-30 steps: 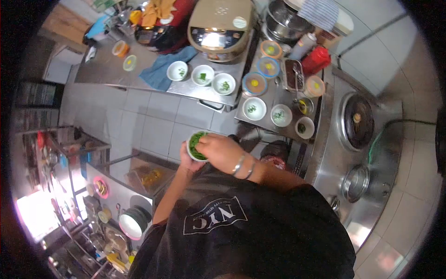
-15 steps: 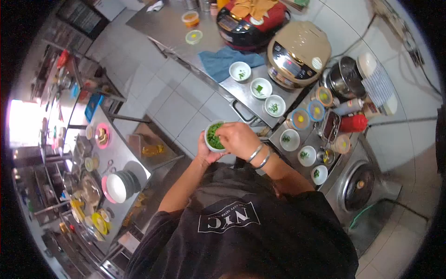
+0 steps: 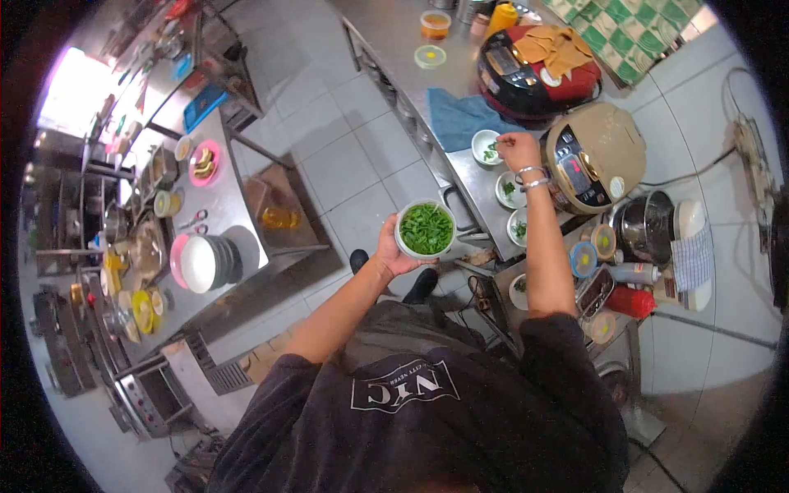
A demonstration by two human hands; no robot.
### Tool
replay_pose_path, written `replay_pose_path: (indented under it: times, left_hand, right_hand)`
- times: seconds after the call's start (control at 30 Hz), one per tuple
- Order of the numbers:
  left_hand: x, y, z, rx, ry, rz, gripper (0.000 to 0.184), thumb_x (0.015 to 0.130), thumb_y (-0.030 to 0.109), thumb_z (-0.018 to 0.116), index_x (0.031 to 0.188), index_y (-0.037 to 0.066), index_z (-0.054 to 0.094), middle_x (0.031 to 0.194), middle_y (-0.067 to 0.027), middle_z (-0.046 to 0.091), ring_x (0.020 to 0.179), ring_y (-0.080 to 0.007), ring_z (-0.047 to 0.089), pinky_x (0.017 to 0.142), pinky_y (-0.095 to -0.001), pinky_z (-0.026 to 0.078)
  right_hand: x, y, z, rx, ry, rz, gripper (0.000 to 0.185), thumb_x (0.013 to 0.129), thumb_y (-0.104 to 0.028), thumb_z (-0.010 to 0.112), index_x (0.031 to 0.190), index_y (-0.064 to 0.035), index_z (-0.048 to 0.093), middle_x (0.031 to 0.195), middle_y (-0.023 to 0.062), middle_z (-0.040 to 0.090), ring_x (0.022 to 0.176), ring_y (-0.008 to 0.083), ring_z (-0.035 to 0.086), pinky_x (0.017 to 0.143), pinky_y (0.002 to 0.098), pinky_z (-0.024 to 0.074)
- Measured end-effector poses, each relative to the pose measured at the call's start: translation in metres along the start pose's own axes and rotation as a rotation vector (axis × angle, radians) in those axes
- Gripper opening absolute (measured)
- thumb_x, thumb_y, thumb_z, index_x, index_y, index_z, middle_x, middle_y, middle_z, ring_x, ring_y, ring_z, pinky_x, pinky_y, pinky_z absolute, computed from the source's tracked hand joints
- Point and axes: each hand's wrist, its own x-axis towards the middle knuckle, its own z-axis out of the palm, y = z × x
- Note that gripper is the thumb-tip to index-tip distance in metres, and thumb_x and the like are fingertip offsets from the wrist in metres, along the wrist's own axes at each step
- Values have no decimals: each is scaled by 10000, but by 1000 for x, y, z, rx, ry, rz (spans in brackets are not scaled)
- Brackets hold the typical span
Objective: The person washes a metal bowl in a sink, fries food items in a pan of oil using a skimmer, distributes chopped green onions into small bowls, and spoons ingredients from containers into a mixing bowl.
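Observation:
My left hand (image 3: 389,250) is closed around the side of a round white tub (image 3: 426,256) full of chopped green leaves (image 3: 426,228), held over the floor in front of me. My right hand (image 3: 520,151) reaches out to the counter with its fingertips pinched at the edge of a small white bowl (image 3: 482,140). A bit of green shows by the fingertips, and some chopped greens lie inside that bowl. Two more white bowls with greens, a middle bowl (image 3: 501,186) and a nearer bowl (image 3: 515,220), stand in a row, partly behind my right forearm.
A beige rice cooker (image 3: 604,148) and a red-black cooker (image 3: 526,78) stand behind the bowls, with a blue cloth (image 3: 460,119) alongside. Lidded tubs and a red squeeze bottle (image 3: 631,301) are at right. A steel table (image 3: 234,215) with stacked bowls (image 3: 204,264) stands left.
My right hand has left the tub of greens and moved out to the farthest small bowl. The left hand still holds the tub, now more fully in view. The view has shifted.

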Motion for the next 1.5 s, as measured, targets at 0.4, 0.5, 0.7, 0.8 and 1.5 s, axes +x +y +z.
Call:
replay_pose_path:
  times: [0.4, 0.5, 0.7, 0.8, 1.5]
  left_hand:
    - [-31, 0, 5, 18, 21, 122, 822, 818, 640, 434, 1480, 157, 369, 1369, -179, 498, 1045, -430, 594, 654, -446, 495]
    - [-38, 3, 5, 20, -17, 100, 810, 826, 614, 491, 1478, 149, 367, 1362, -196, 490, 1053, -434, 573, 648, -430, 521]
    - [-47, -2, -5, -73, -96, 105, 808, 839, 664, 447, 1469, 163, 366, 1364, -216, 481, 1063, -486, 576, 598, -424, 531]
    - [-53, -7, -2, -120, -71, 86, 775, 855, 633, 440, 1466, 163, 368, 1335, -213, 491, 1017, -462, 587, 569, -409, 517]
    - [-161, 74, -36, -12, 15, 255, 644, 908, 554, 491, 1339, 77, 535, 1330, -142, 578, 1188, -302, 584, 1021, -480, 461]
  right_hand:
    - [19, 8, 7, -467, 48, -75, 143, 697, -153, 717, 820, -106, 771, 832, 168, 709, 789, 315, 699, 749, 388, 550]
    - [-51, -16, -49, -345, -31, -43, 163, 754, -189, 696, 857, -80, 758, 820, 171, 705, 755, 322, 689, 720, 396, 541]
    - [-239, 25, -92, -523, -211, 184, 159, 767, -216, 710, 852, -94, 766, 813, 167, 692, 832, 359, 672, 789, 438, 532]
    - [-290, 66, -77, -460, -247, 194, 144, 734, -168, 719, 853, -102, 765, 801, 161, 693, 785, 345, 674, 752, 434, 538]
    - [-236, -317, 127, -79, -450, -638, 1172, 597, -443, 877, 1514, -58, 257, 1502, 276, 284, 1347, 458, 356, 1111, 475, 338]
